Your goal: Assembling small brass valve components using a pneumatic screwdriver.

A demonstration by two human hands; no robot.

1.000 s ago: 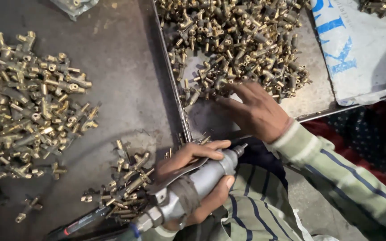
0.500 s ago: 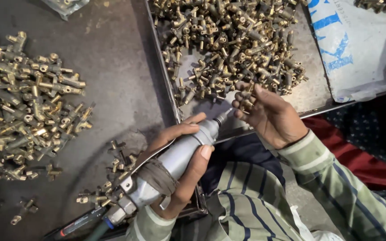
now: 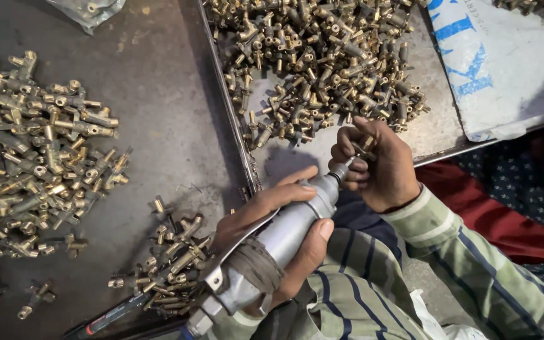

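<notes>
Brass bits lie all over this work spot. The left hand (image 3: 272,217) is wrapped tight around a grey power tool (image 3: 278,242), with the thumb on one side and the fingers over the top. The tool's thin tip points up and to the right, and it meets a small brass piece (image 3: 364,149) that the right hand (image 3: 373,167) pinches in its curled fingers. Most of that small piece is hidden by the fingers, so its shape is hard to make out. It sits just in front of the near edge of a flat metal tray (image 3: 436,129). The tray holds a big heap of brass parts (image 3: 322,63), and the heap is cut off at the top of the view. On the dark table (image 3: 158,126) to the left sits another big pile of brass parts (image 3: 33,157), cut off at the left edge. A smaller bunch of brass parts (image 3: 171,264) lies near the back end of the tool. The tool's back end and its hose run out of the bottom of the view. A white and blue bag (image 3: 505,63) lies on the right side of the tray. Both arms wear striped sleeves (image 3: 410,277).
</notes>
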